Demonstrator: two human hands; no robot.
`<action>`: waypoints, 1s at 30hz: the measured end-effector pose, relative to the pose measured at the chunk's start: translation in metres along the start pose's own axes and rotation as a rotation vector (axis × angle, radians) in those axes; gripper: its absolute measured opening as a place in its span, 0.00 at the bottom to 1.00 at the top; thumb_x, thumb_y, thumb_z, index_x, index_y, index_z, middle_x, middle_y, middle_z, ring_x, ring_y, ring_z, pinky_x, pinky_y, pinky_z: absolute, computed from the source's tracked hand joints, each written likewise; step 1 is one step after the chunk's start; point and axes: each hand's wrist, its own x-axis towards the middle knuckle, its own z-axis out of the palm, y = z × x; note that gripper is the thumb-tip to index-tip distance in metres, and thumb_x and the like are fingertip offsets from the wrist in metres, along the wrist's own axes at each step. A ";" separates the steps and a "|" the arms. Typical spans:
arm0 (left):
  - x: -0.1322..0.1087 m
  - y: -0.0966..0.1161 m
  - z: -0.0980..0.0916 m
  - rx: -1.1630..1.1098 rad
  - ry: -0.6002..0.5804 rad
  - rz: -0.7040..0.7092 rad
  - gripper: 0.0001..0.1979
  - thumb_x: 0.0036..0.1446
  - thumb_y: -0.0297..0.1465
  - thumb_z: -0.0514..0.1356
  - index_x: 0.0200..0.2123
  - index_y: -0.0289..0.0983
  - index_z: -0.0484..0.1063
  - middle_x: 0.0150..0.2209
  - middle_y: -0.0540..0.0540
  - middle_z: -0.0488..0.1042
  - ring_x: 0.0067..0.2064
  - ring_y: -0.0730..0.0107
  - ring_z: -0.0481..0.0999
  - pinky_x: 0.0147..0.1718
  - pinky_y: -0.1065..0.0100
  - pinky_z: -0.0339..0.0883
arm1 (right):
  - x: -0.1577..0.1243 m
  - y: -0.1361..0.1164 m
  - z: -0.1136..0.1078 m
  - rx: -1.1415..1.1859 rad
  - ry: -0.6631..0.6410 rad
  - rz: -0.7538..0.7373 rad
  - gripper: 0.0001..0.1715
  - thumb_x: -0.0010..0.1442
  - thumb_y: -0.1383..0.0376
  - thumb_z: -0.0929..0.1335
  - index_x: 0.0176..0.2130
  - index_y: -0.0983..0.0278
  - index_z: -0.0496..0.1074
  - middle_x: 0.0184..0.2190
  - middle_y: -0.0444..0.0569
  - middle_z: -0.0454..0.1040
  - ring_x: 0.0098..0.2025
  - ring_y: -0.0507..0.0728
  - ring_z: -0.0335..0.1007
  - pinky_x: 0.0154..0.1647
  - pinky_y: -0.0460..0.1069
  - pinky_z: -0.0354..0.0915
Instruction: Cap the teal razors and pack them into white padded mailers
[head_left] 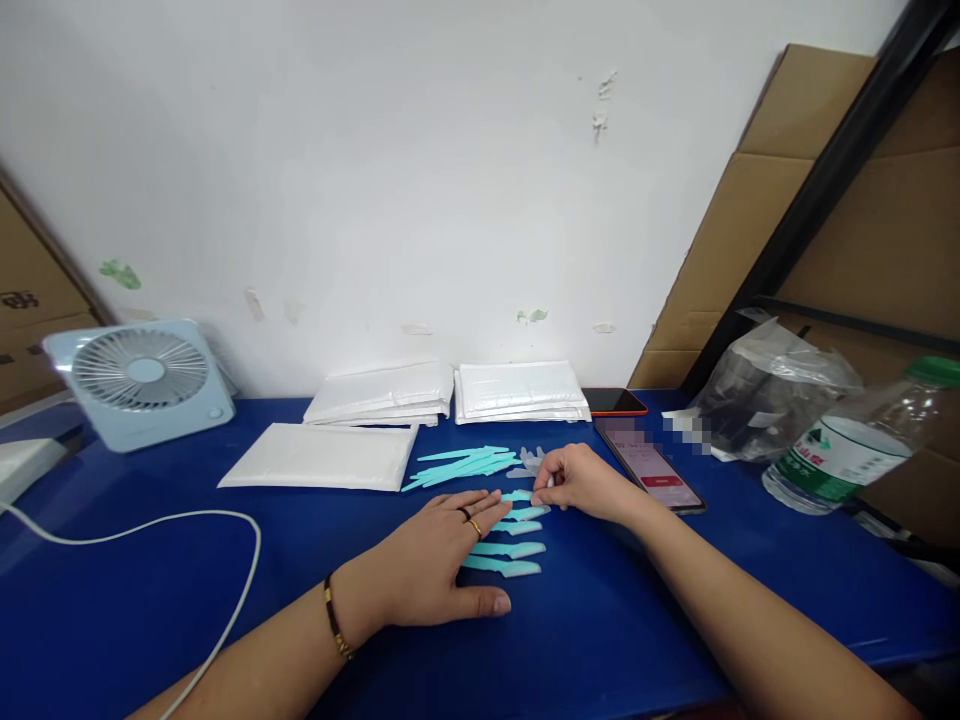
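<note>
Several turquoise eyebrow razors lie in a row on the blue table, blades pointing right. Flat across their handles rests my left hand, fingers stretched out and thumb apart, its fingertips at the upper razors. My right hand is closed in a pinch at the blade end of the topmost razor in the row. A small, pale, see-through cap shows between its fingers. Just beyond the hands is a loose pile of turquoise razors, with several clear caps beside it.
White padded envelopes and two stacks of white packets lie by the wall. A fan stands left, near a white cable. To the right are two phones, a plastic bag and a water bottle.
</note>
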 end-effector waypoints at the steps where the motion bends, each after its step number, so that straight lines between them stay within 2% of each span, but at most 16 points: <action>1: -0.001 0.001 0.000 -0.012 0.003 0.005 0.40 0.52 0.53 0.51 0.63 0.43 0.42 0.63 0.44 0.49 0.62 0.55 0.50 0.56 0.57 0.51 | -0.001 -0.001 0.001 0.013 -0.006 0.000 0.12 0.46 0.57 0.71 0.26 0.64 0.75 0.17 0.44 0.71 0.19 0.50 0.65 0.19 0.44 0.59; 6: -0.002 0.003 -0.001 -0.020 -0.014 0.002 0.42 0.51 0.55 0.51 0.63 0.43 0.42 0.63 0.44 0.50 0.62 0.54 0.51 0.56 0.56 0.51 | -0.004 -0.002 -0.003 0.028 -0.061 -0.014 0.14 0.47 0.55 0.70 0.26 0.64 0.75 0.17 0.44 0.71 0.19 0.51 0.66 0.20 0.44 0.60; 8: -0.002 0.002 -0.001 -0.013 0.010 -0.010 0.40 0.53 0.54 0.50 0.63 0.43 0.42 0.62 0.44 0.52 0.61 0.55 0.53 0.56 0.56 0.53 | -0.003 0.001 -0.008 -0.016 0.002 -0.034 0.14 0.48 0.55 0.70 0.28 0.64 0.76 0.19 0.44 0.72 0.20 0.51 0.66 0.21 0.44 0.60; 12: 0.003 -0.011 0.002 0.096 0.149 -0.098 0.31 0.59 0.49 0.46 0.62 0.43 0.46 0.62 0.44 0.51 0.61 0.56 0.52 0.56 0.54 0.52 | 0.004 0.011 -0.016 -0.199 0.268 -0.095 0.11 0.52 0.60 0.67 0.33 0.62 0.76 0.30 0.47 0.74 0.26 0.51 0.67 0.28 0.45 0.60; 14: 0.007 -0.024 0.005 0.171 0.249 -0.168 0.26 0.61 0.44 0.46 0.60 0.42 0.53 0.61 0.43 0.55 0.60 0.56 0.55 0.55 0.54 0.53 | 0.007 0.016 -0.015 -0.253 0.274 -0.111 0.10 0.52 0.61 0.67 0.34 0.62 0.76 0.33 0.48 0.73 0.29 0.52 0.67 0.30 0.46 0.60; 17: 0.012 -0.046 0.006 0.244 0.379 -0.257 0.20 0.61 0.37 0.47 0.54 0.38 0.62 0.52 0.42 0.66 0.53 0.59 0.63 0.50 0.58 0.60 | 0.011 0.020 -0.011 -0.287 0.236 -0.109 0.09 0.53 0.62 0.67 0.32 0.62 0.75 0.33 0.48 0.72 0.30 0.52 0.67 0.31 0.46 0.60; 20: 0.014 -0.061 0.003 0.276 0.374 -0.311 0.15 0.59 0.34 0.51 0.46 0.37 0.69 0.42 0.43 0.71 0.46 0.61 0.68 0.45 0.62 0.64 | 0.011 0.020 -0.007 -0.285 0.234 -0.086 0.08 0.53 0.63 0.66 0.31 0.63 0.73 0.32 0.48 0.71 0.30 0.52 0.66 0.30 0.46 0.60; 23: 0.015 -0.067 -0.001 0.283 0.343 -0.338 0.12 0.59 0.32 0.50 0.39 0.37 0.72 0.38 0.44 0.72 0.41 0.63 0.70 0.42 0.63 0.64 | 0.010 0.021 -0.007 -0.266 0.231 -0.081 0.07 0.52 0.62 0.66 0.31 0.63 0.72 0.32 0.47 0.71 0.30 0.52 0.66 0.29 0.45 0.59; 30: 0.016 -0.063 -0.004 0.338 0.329 -0.343 0.13 0.59 0.34 0.49 0.37 0.38 0.73 0.36 0.44 0.73 0.38 0.63 0.71 0.38 0.64 0.63 | 0.009 0.019 -0.009 -0.244 0.233 -0.065 0.09 0.54 0.63 0.64 0.31 0.64 0.72 0.30 0.47 0.71 0.29 0.52 0.65 0.28 0.45 0.57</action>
